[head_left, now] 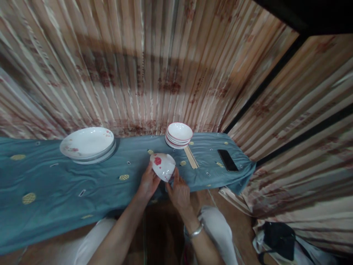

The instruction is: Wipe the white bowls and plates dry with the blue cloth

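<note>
A white bowl (165, 168) with a red flower pattern is held tilted above the front edge of the cloth-covered table (102, 187). My left hand (149, 181) grips its left side, fingers partly hidden behind it. At the bowl's lower right, my right hand (178, 189) holds it with the thumb and fingers, a silver bracelet on that wrist. Beyond the bowl stands a stack of small white bowls (179, 132) with red rims. Several light wooden chopsticks (191, 157) lie just in front of that stack.
On the left of the table sits a stack of large oval white plates (87, 143). A black phone (227, 160) lies toward the right end. Pleated curtains (124, 81) hang behind and to the right. A dark bag (279, 239) rests at the lower right.
</note>
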Demonstrator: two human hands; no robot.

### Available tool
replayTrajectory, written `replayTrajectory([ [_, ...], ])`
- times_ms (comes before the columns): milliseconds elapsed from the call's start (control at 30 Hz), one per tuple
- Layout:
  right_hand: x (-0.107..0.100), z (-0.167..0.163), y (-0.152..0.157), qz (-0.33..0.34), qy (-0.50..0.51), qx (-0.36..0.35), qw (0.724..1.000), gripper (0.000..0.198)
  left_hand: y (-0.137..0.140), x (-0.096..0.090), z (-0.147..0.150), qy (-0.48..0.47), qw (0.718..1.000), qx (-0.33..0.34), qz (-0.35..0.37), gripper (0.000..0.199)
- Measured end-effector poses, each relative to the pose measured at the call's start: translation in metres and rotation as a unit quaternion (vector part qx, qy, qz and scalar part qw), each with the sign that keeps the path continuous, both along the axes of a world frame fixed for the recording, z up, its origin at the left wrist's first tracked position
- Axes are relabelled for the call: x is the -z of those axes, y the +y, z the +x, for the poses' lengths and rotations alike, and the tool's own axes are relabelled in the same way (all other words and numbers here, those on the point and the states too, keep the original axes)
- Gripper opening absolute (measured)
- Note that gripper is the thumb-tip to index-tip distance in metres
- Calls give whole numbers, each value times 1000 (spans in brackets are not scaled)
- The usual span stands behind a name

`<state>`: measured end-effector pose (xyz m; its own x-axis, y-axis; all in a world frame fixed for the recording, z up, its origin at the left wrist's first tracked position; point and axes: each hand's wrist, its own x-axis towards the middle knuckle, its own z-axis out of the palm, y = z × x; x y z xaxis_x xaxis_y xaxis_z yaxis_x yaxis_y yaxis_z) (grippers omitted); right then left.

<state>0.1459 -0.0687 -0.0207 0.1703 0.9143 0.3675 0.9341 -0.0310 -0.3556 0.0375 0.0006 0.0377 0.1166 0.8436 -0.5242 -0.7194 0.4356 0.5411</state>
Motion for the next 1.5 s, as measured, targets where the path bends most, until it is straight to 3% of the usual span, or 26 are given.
replayTrajectory([
  [233,4,20,3,-23,-13,34,999,53,-11,-3,26,-25,996,58,59,21],
  [367,2,33,2,-26,86,40,995,39,-21,-2,37,-5,986,100,134,25],
  [467,5,39,-2,-12,193,45,980,30,-27,4,29,64,975,104,186,24],
  [533,6,42,-5,-2,248,48,968,28,-27,9,18,131,967,82,205,16],
  [600,3,46,-8,-2,304,52,951,28,-23,12,5,186,960,10,208,15],
  [700,-11,54,-4,-11,379,54,924,28,-11,13,-6,212,956,-52,197,28],
  [867,-55,72,26,-24,423,21,906,26,18,-3,7,208,947,52,241,28],
  [967,-84,85,54,-64,442,4,894,32,43,-22,23,261,913,34,312,25],
  [1033,-101,96,75,-84,437,11,896,33,63,-36,33,288,895,40,338,25],
  [1167,-129,123,120,-110,392,46,912,31,103,-56,49,314,885,54,339,22],
  [1333,-144,147,159,-137,321,61,935,32,132,-64,58,469,802,83,360,7],
  [1500,-138,157,175,-156,286,58,944,31,145,-59,60,515,772,103,359,9],
])
